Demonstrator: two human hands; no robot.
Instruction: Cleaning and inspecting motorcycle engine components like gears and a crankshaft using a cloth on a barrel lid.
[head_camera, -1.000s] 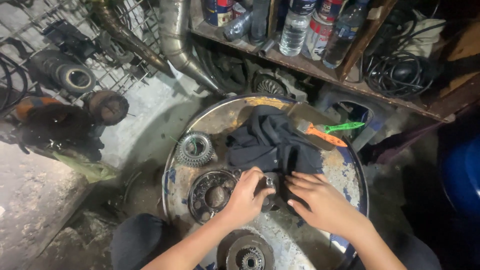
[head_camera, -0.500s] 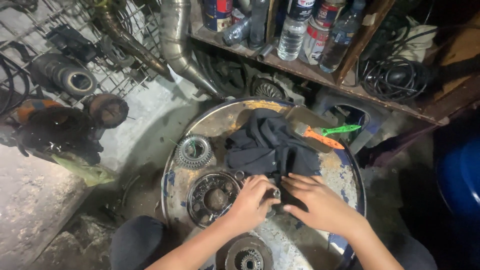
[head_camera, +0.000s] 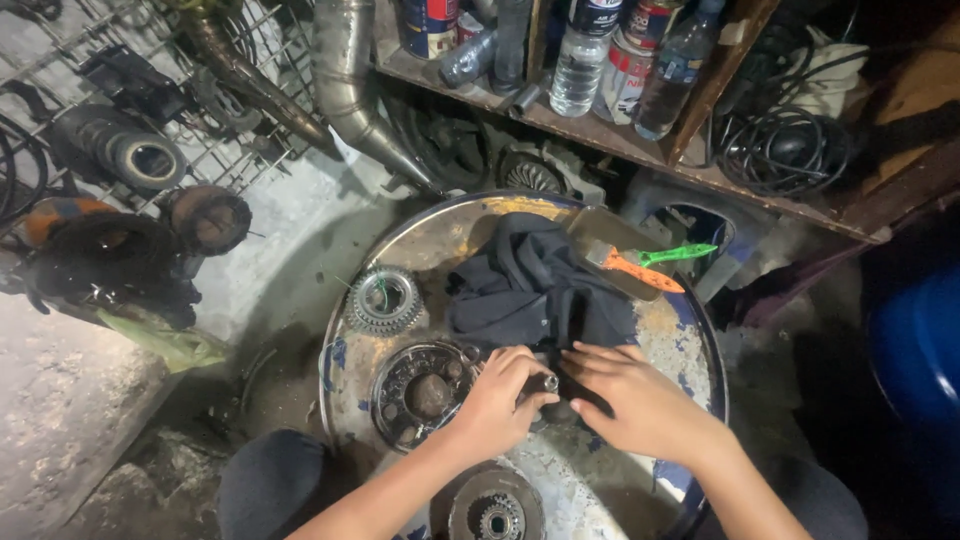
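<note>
The left hand (head_camera: 500, 400) is closed around a small metal part (head_camera: 549, 383). Its shiny round end pokes out between the thumb and fingers. The right hand (head_camera: 640, 400) lies flat and open, just right of the part, with its fingers pressing the near edge of a dark rag (head_camera: 540, 290). It holds nothing, and the part sits where the two hands meet.

The work looks like wiping or wrapping the part in the rag. To do it well, the left grip should stay firm but not squeeze hard, because greasy metal can slip. The right hand should keep the rag flat so it does not bunch up under the part.

All of this sits on a round drum top (head_camera: 690, 350), which serves as the counter. Left of the left grip is a round hub (head_camera: 420, 392). Past that, farther from the person, lies a toothed gear (head_camera: 385, 300). Another gear (head_camera: 495, 515) sits near the person, below the left wrist. An orange and green tool (head_camera: 645, 265) rests beyond the right hand, at the far side of the rag. It is best to keep the part over the rag, so it lands soft if it drops.
</note>
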